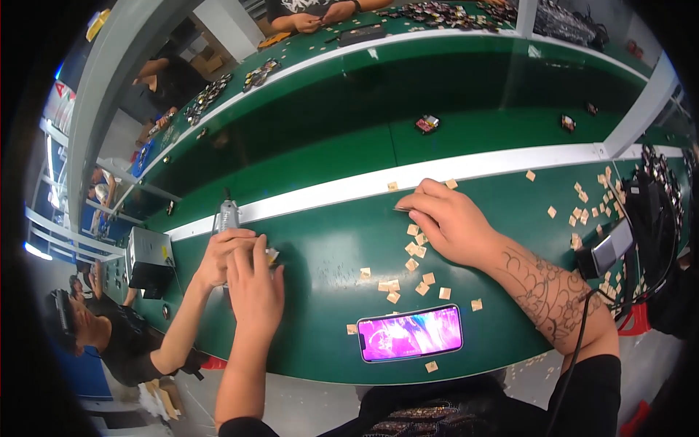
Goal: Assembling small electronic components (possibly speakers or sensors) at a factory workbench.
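Note:
My left hand (255,291) reaches over the green bench at the left, beside a co-worker's hand (224,256). Its thumb and fingers close around a small whitish-yellow thing (272,256), mostly hidden and too small to name. Just beyond stands a grey handheld tool (228,213). To the right, my right hand (450,222) pinches a small thin piece (401,209) near the white rail. Several small beige squares (415,249) lie scattered below and around it. A phone (411,333) with a lit pink-purple screen rests on the bench's near edge.
A white rail (320,197) separates the bench (320,320) from a lower green channel holding small dark devices (427,124). At right are a black-and-grey device (608,247), cables and a dark pile (655,178). A box-shaped machine (148,262) stands left. Other people sit nearby.

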`<act>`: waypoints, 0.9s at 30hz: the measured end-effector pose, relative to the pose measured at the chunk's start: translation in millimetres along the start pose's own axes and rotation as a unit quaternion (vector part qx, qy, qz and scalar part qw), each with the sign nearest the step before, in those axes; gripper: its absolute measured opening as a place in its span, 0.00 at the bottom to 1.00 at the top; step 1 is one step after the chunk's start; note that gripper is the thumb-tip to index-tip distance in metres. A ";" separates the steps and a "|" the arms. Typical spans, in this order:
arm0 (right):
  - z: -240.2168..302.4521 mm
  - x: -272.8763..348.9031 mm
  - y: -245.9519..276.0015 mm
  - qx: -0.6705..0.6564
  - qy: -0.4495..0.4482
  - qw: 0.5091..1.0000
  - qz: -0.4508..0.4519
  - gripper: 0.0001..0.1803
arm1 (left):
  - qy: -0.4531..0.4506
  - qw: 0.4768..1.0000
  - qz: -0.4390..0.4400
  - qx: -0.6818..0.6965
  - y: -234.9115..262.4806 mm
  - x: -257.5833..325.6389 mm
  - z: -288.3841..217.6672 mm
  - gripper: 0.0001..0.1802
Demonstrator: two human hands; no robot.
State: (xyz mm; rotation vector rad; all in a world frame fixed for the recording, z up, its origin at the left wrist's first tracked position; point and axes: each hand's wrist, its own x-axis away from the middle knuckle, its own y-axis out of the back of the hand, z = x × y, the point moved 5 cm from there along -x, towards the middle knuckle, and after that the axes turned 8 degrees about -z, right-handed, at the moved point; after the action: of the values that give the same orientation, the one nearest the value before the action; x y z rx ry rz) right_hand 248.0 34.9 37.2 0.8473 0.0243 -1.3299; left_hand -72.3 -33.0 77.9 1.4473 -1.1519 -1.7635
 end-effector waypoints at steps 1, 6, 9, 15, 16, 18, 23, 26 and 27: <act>1.3 0.4 -0.2 0.002 0.000 1.000 0.005 0.11 | 0.008 1.000 -0.008 -0.019 7.0 5.0 -4.5 0.31; -1.5 2.6 -0.5 0.002 -0.014 1.000 0.008 0.11 | -0.027 0.981 0.017 0.193 -5.1 -2.9 -49.1 0.21; -4.1 2.6 -1.9 -0.004 -0.028 1.000 -0.004 0.11 | -0.070 0.945 0.016 0.320 -38.0 -43.2 -72.2 0.10; 2.0 -3.2 1.2 -0.004 -0.041 0.999 -0.032 0.09 | 0.066 0.877 0.026 0.474 -90.0 -119.4 -95.1 0.04; 1.7 -3.1 2.9 -0.009 -0.043 0.998 -0.047 0.09 | 0.066 0.875 0.028 0.479 -90.9 -119.1 -95.4 0.04; -1.8 -3.4 4.8 -0.012 -0.050 0.997 -0.060 0.09 | 0.039 0.880 0.062 0.470 -90.2 -109.6 -94.7 0.03; -1.7 -6.2 4.2 -0.013 -0.035 0.997 -0.065 0.10 | 0.007 0.854 0.059 0.516 -87.4 -108.3 -96.9 0.02; 0.3 -7.4 8.4 -0.030 -0.045 0.997 -0.061 0.09 | -0.003 0.857 0.061 0.512 -80.9 -108.0 -97.1 0.04; -0.6 -8.8 9.0 -0.028 -0.040 0.997 -0.062 0.09 | -0.006 0.863 0.057 0.502 -79.8 -108.5 -95.3 0.05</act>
State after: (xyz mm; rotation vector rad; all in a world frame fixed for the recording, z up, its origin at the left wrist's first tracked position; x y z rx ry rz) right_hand 253.4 42.6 45.7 0.7542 0.0507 -1.4719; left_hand 53.3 71.5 54.4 1.8227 -2.2962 -1.0600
